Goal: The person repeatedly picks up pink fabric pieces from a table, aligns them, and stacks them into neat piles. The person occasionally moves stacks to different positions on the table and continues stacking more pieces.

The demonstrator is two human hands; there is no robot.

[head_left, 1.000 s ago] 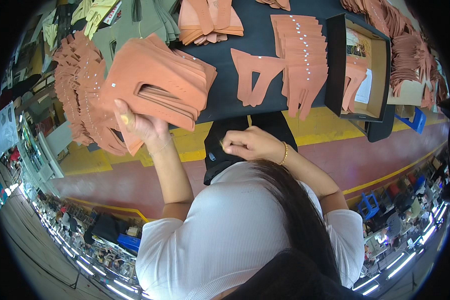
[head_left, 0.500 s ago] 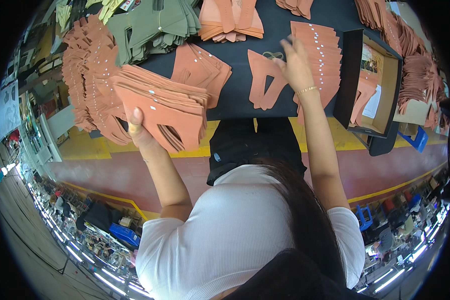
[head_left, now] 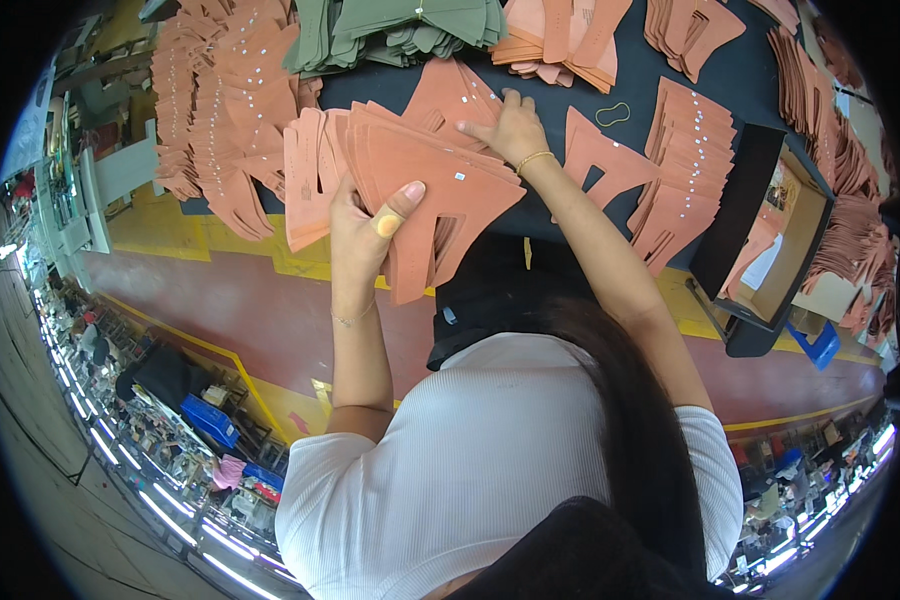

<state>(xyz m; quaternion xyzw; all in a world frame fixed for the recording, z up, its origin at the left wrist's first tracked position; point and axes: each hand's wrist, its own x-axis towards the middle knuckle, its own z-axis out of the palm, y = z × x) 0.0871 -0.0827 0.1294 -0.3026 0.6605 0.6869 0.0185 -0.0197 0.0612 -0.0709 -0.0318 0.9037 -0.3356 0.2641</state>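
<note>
My left hand (head_left: pixel 375 225) grips a thick stack of flat orange cut pieces (head_left: pixel 425 190), its thumb on top and a yellow covering round that thumb. Each piece has a slot, and small white stickers show on some. The stack is tilted and slightly fanned above the table's near edge. My right hand (head_left: pixel 510 130) reaches to the stack's far right side, thumb and fingers apart, beside more orange pieces (head_left: pixel 450 90) lying behind it. Whether its fingertips touch those pieces I cannot tell. To its right lie a single orange piece (head_left: pixel 605 160) and a loose rubber band (head_left: pixel 612 114).
An overlapping row of orange pieces (head_left: pixel 685 150) lies right of the single piece. Beyond it stands an open black box (head_left: pixel 800 240). Green pieces (head_left: pixel 400 30) are heaped at the back, and large orange piles (head_left: pixel 230 100) cover the left side of the dark table (head_left: pixel 660 60).
My right hand has left the rubber band and single piece and moved left to the held stack. My left hand has brought the stack right, toward it. The view has shifted too.
</note>
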